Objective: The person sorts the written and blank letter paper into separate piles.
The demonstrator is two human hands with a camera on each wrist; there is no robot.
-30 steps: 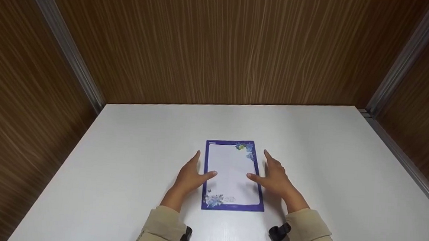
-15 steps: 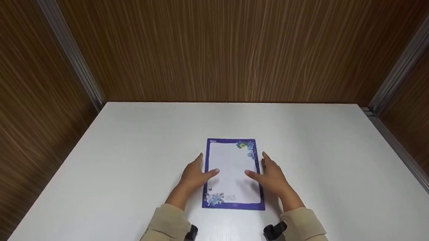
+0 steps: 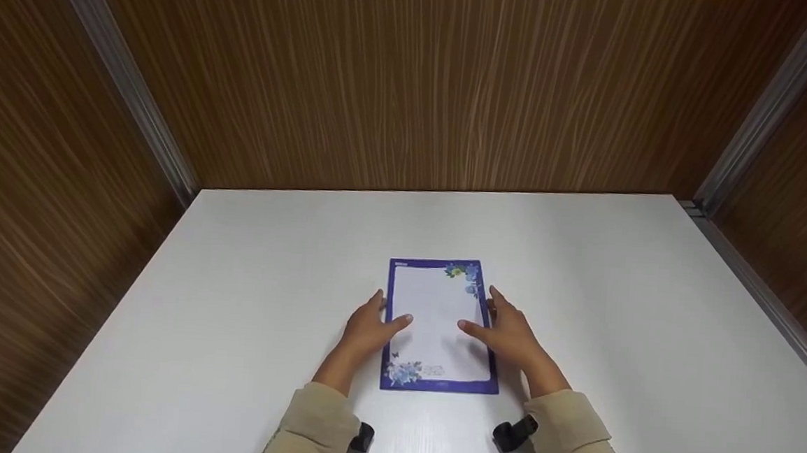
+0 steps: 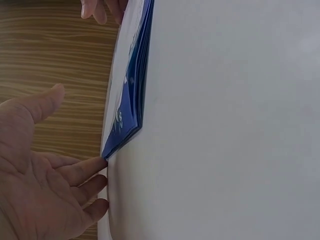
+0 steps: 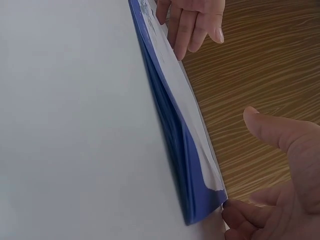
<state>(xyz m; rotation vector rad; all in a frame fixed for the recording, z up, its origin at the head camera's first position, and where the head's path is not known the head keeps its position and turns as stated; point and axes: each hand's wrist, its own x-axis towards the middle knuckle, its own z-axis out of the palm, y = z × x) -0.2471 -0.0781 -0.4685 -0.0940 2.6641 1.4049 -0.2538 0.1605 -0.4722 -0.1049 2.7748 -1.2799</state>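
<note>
A thin stack of purple-bordered sheets (image 3: pixel 436 295) printed with blue flowers lies flat on the white table. Its layered blue edge (image 5: pixel 172 120) shows in the right wrist view, slightly parted. At the left side is my left hand (image 3: pixel 366 332), thumb spread over the white middle and apparently above it. In the left wrist view that hand's fingertips (image 4: pixel 102 164) meet the near corner of the stack. My right hand (image 3: pixel 513 337) mirrors it on the right side, thumb over the sheets. Its fingertips (image 5: pixel 227 204) reach a corner of the stack. Neither hand grips it.
The white table (image 3: pixel 268 260) runs back to a wood-grain panel (image 3: pixel 412 87). Similar panels rise at left and right, with metal strips (image 3: pixel 131 98) at the corners. A black device (image 3: pixel 513 433) sits at each wrist, beside the beige sleeves.
Both hands have moved inward, so their fingers now come up to the sides of the stack. The stack itself stays in place; the head view shifts very slightly.
</note>
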